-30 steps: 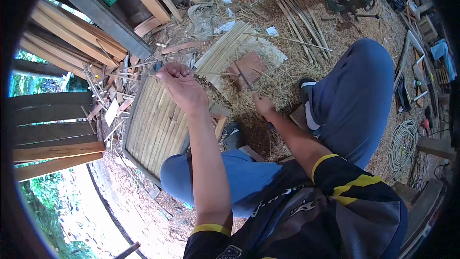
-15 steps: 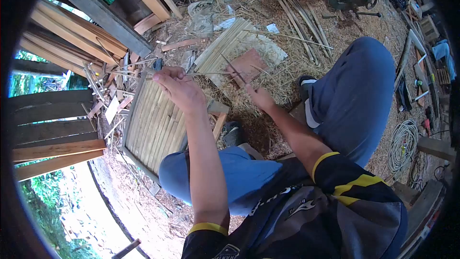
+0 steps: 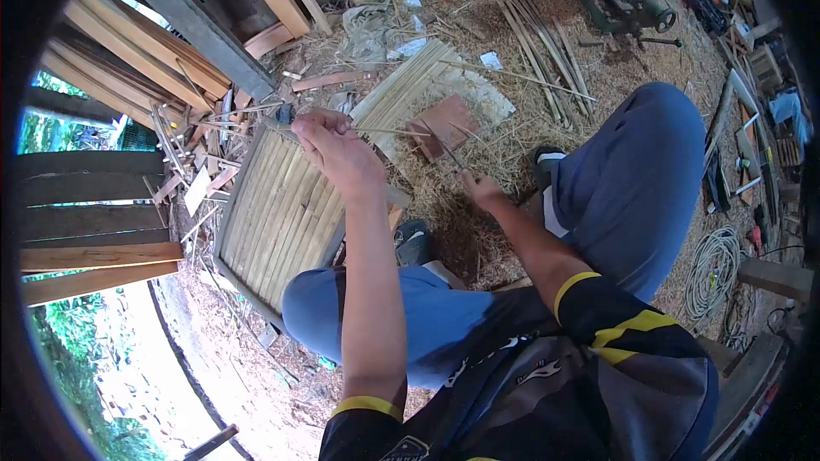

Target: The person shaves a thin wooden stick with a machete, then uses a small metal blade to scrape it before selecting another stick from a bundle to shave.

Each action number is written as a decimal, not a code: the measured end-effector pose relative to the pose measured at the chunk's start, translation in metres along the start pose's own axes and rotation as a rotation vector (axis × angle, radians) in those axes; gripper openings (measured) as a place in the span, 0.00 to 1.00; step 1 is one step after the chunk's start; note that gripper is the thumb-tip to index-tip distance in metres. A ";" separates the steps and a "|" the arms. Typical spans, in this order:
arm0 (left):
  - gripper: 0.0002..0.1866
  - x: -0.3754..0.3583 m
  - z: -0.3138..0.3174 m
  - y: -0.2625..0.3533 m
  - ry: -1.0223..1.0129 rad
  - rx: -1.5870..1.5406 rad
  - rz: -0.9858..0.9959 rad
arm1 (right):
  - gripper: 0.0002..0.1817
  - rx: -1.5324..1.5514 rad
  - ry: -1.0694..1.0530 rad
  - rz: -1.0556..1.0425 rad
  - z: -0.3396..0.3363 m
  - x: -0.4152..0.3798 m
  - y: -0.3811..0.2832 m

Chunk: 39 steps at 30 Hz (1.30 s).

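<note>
My left hand (image 3: 337,154) is closed around a thin bamboo strip (image 3: 389,130), which reaches out to the right over a reddish-brown board (image 3: 454,113). In my right hand (image 3: 485,194) is a knife (image 3: 451,154), its narrow blade angled up and left toward the strip's far end. The blade overlaps the board's lower edge in this view. Below my left hand leans a framed panel of bamboo slats (image 3: 278,218). Beyond the strip lies a bundle of split bamboo strips (image 3: 406,85).
Long thin sticks (image 3: 547,51) lie on the shaving-covered ground, with a green metal vise (image 3: 628,13) farther back. Timber planks (image 3: 145,43) lean at the upper left. A coiled rope (image 3: 713,273) lies at right, beyond my bent knee (image 3: 636,162).
The knife and my right hand have moved down and right, away from my left hand. My left hand has shifted slightly right, still holding the strip. The view has tilted a little.
</note>
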<state>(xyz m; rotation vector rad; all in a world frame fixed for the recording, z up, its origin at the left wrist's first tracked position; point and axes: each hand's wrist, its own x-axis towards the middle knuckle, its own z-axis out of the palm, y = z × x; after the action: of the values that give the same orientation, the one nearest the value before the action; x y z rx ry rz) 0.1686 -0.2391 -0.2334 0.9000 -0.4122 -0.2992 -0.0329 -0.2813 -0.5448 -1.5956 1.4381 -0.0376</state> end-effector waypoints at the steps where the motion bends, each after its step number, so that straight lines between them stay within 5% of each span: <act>1: 0.23 0.002 -0.002 -0.001 -0.009 -0.011 0.014 | 0.51 -0.011 -0.016 0.021 -0.002 0.005 0.006; 5: 0.21 -0.003 0.003 0.005 -0.042 -0.175 0.024 | 0.47 -0.034 0.229 0.039 0.056 0.034 0.039; 9: 0.23 0.003 -0.001 0.003 -0.114 -0.126 0.077 | 0.44 0.143 0.021 0.013 0.034 -0.002 0.003; 14: 0.21 0.004 -0.001 0.000 -0.087 -0.077 0.114 | 0.45 0.112 0.118 -0.013 0.045 0.010 -0.015; 17: 0.20 0.004 -0.001 0.000 -0.062 -0.074 0.103 | 0.45 0.212 -0.015 -0.021 -0.006 -0.043 -0.083; 20: 0.20 0.002 -0.002 0.002 -0.016 -0.053 0.081 | 0.45 0.302 0.001 0.006 0.011 -0.030 -0.106; 25: 0.20 0.000 0.000 0.008 0.037 -0.043 0.033 | 0.44 0.304 0.068 -0.243 -0.028 -0.084 -0.182; 29: 0.20 -0.007 0.000 0.007 0.040 0.018 0.053 | 0.43 0.351 0.015 -0.247 -0.013 -0.070 -0.162; 32: 0.20 -0.007 0.001 0.006 0.074 0.033 0.063 | 0.42 0.234 -0.042 -0.034 0.001 -0.039 -0.113; 39: 0.20 -0.013 0.013 0.009 0.135 0.069 0.020 | 0.40 0.348 0.107 -0.329 0.001 -0.056 -0.160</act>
<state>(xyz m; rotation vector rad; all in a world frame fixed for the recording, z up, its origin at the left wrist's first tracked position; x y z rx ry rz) 0.1515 -0.2371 -0.2217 0.9774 -0.3078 -0.2054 0.0711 -0.2602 -0.4124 -1.5357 1.1576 -0.5423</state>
